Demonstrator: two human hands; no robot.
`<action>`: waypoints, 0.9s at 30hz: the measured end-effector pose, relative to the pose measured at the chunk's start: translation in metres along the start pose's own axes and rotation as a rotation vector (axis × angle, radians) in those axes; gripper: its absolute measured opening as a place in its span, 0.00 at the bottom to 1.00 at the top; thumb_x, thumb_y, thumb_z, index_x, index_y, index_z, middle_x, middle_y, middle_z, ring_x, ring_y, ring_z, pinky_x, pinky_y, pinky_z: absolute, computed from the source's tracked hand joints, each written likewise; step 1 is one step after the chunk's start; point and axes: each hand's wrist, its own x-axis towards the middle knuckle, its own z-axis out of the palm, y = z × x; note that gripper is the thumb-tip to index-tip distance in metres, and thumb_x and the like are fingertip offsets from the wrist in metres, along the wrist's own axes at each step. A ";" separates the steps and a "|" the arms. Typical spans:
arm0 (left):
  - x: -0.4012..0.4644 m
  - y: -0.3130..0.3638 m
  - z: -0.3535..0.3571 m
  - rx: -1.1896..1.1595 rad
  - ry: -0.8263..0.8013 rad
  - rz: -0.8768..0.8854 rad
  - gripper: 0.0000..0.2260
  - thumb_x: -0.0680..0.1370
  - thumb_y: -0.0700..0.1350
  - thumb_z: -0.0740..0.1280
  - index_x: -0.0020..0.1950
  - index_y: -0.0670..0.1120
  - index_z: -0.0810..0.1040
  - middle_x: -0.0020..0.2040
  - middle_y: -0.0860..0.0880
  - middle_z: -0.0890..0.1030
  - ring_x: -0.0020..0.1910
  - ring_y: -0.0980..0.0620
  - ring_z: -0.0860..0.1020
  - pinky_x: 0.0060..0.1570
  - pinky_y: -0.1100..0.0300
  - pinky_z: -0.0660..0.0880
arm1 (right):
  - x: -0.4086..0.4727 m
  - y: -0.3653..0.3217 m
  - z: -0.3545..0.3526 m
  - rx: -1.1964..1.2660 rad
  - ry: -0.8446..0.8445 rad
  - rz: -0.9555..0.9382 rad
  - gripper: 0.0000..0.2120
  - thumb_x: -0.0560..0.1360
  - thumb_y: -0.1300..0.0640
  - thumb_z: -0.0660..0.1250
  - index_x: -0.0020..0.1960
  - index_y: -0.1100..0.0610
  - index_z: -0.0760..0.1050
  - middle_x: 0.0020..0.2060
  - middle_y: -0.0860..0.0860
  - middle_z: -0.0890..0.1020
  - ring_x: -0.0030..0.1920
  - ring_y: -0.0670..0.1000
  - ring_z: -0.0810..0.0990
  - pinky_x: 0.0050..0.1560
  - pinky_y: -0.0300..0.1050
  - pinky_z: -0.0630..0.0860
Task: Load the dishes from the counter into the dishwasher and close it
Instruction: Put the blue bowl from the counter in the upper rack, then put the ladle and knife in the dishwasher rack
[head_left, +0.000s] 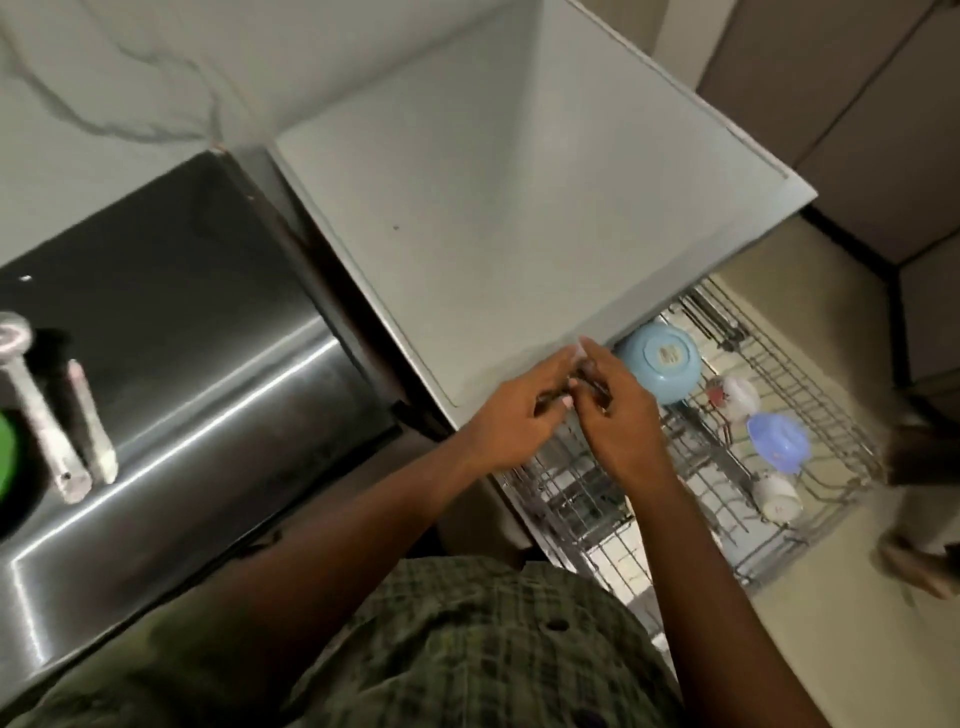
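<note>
A wire dishwasher rack (810, 415) stands pulled out below the pale grey desk (519, 208). In it a light blue plastic bowl (662, 361) lies base-up at the desk's edge. Beside it sit a white cup (740, 397), a lavender plastic cup (779, 441) and another white cup (776, 496), each tipped on its side.

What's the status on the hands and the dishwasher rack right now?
Left hand and right hand together over the rack's near edge, pinching something small, blurred. Rack pulled out, holding blue bowl. Nothing blocking.

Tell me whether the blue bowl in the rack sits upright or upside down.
Upside down: the blue bowl shows its base ring and label, resting in the rack.
</note>
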 end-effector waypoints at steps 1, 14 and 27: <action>-0.005 0.004 -0.005 0.009 -0.009 0.011 0.28 0.85 0.42 0.65 0.84 0.54 0.60 0.79 0.54 0.69 0.74 0.62 0.70 0.73 0.66 0.68 | -0.002 -0.001 -0.001 -0.015 -0.002 0.007 0.28 0.83 0.54 0.68 0.80 0.40 0.66 0.67 0.44 0.80 0.63 0.37 0.78 0.66 0.45 0.78; -0.140 -0.057 -0.145 0.568 0.418 -0.202 0.32 0.83 0.51 0.66 0.85 0.50 0.58 0.86 0.46 0.50 0.84 0.46 0.53 0.82 0.50 0.54 | 0.004 -0.117 0.108 -0.439 -0.468 -0.484 0.28 0.84 0.48 0.66 0.82 0.47 0.64 0.83 0.49 0.61 0.81 0.51 0.61 0.75 0.38 0.53; -0.253 -0.121 -0.179 0.639 0.601 -0.665 0.35 0.83 0.59 0.64 0.85 0.51 0.53 0.85 0.41 0.49 0.84 0.43 0.49 0.81 0.45 0.56 | -0.025 -0.194 0.242 -0.847 -0.862 -0.616 0.34 0.84 0.43 0.63 0.85 0.45 0.53 0.85 0.51 0.52 0.84 0.58 0.52 0.81 0.56 0.61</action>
